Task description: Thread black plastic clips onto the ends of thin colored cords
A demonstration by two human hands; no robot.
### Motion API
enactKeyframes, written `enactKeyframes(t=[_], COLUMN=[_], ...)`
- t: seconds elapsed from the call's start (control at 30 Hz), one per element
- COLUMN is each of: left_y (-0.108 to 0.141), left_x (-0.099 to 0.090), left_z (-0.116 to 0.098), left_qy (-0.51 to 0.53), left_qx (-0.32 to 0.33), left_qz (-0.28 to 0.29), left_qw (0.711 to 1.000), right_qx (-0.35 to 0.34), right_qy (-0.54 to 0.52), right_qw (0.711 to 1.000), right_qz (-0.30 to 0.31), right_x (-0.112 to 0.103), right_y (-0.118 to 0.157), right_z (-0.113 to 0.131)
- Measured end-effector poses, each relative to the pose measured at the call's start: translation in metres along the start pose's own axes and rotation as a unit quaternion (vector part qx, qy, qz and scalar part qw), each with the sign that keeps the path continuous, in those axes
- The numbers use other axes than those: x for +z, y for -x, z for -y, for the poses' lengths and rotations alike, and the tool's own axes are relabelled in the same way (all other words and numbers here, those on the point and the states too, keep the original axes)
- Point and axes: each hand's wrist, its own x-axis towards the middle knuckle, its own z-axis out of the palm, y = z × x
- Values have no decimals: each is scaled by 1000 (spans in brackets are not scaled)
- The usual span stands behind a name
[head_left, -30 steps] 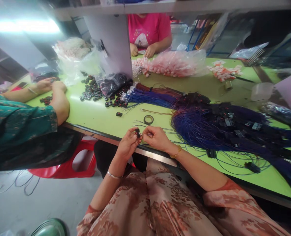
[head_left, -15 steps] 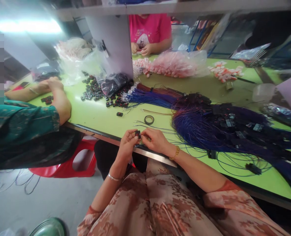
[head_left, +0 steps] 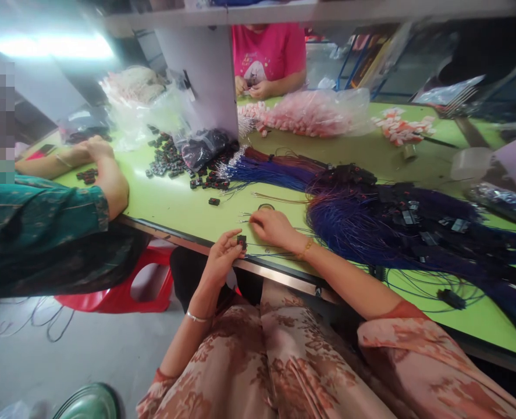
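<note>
My left hand (head_left: 223, 256) pinches a small black connector housing (head_left: 241, 241) with a red part, just over the table's front edge. A thin dark wire runs from the housing to the right across the table edge. My right hand (head_left: 277, 231) lies further in on the table, fingers curled and fingertips together at the metal-tipped wire ends (head_left: 243, 220). A wire seems to be between these fingertips, though the hand covers most of it. Behind the right hand, a roll of dark tape (head_left: 266, 207) is partly hidden.
A large bundle of blue and dark wires (head_left: 345, 233) with black connectors spreads to the right. Loose black housings (head_left: 168, 157) are heaped at the back left; a single one (head_left: 214, 201) lies nearer. One co-worker's forearm (head_left: 111, 183) rests at left; another person in pink (head_left: 270, 55) sits opposite.
My right hand has left the connector housing and moved up and inward to the wire ends, now partly covering the tape roll. My left hand keeps the housing, slightly lower and left.
</note>
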Motion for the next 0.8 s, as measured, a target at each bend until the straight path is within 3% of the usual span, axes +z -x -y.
enactKeyframes(t=[0.17, 0.6, 0.7, 0.8], left_y=[0, 2, 2, 1], left_x=[0, 5, 5, 5], left_z=[2, 10, 12, 14], left_qy=[6, 3, 7, 20], left_qx=[2, 12, 14, 17], left_qz=[5, 20, 15, 7], left_qw=[1000, 1000, 1000, 1000], right_qx=[10, -53, -70, -75], right_qy=[95, 142, 126, 63], right_qw=[994, 988, 989, 994], right_qz=[54, 41, 12, -59], right_x=[16, 26, 30, 30], right_y=[-25, -30, -32, -28], right_z=[9, 2, -3, -10])
